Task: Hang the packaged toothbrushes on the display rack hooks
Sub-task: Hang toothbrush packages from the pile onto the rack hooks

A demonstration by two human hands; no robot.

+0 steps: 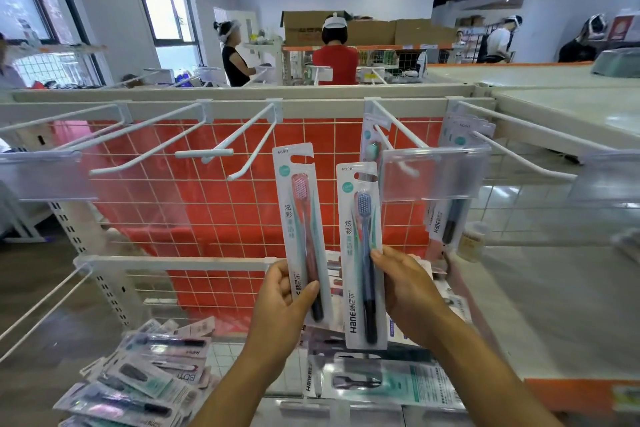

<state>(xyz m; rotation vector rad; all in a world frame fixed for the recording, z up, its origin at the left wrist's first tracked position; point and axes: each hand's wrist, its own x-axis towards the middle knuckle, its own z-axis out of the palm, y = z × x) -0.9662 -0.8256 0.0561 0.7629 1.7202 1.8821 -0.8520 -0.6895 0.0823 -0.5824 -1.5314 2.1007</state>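
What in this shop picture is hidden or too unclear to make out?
Head view:
- Packs on the right hooks: partly hidden behind clear label holders.
- Loose packs at bottom left: blurred and cut by the edge.
- Fine print on the pink toothbrush pack in the left hand and the blue toothbrush pack in the right hand: too small.

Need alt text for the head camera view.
Two hands hold packaged toothbrushes upright before a wire display rack: the left hand a pink toothbrush, the right hand a blue toothbrush. Some hooks are bare; more packs lie below.
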